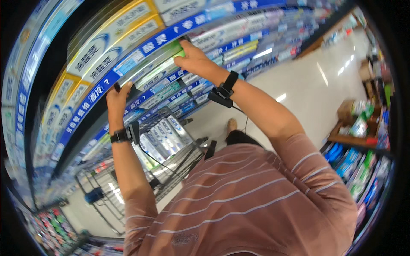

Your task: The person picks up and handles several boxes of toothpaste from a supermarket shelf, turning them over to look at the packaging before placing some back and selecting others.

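Note:
Stacked toothpaste boxes, white, yellow and blue, fill tiered shelves edged with blue printed strips. My right hand grips a green-and-white box at a gap in the upper middle tier, thumb over its near side. My left hand is curled at the same tier, farther left, just under the strip, with thumb up; what its fingertips hold is hidden. Below my hands stands a wire cart holding several rows of white boxes. The picture is somewhat blurred.
Pale glossy floor runs to my right. A wooden display with cartons and wrapped packs, and a low rack of colourful packages, are at the right. More shelving with small items is at the lower left.

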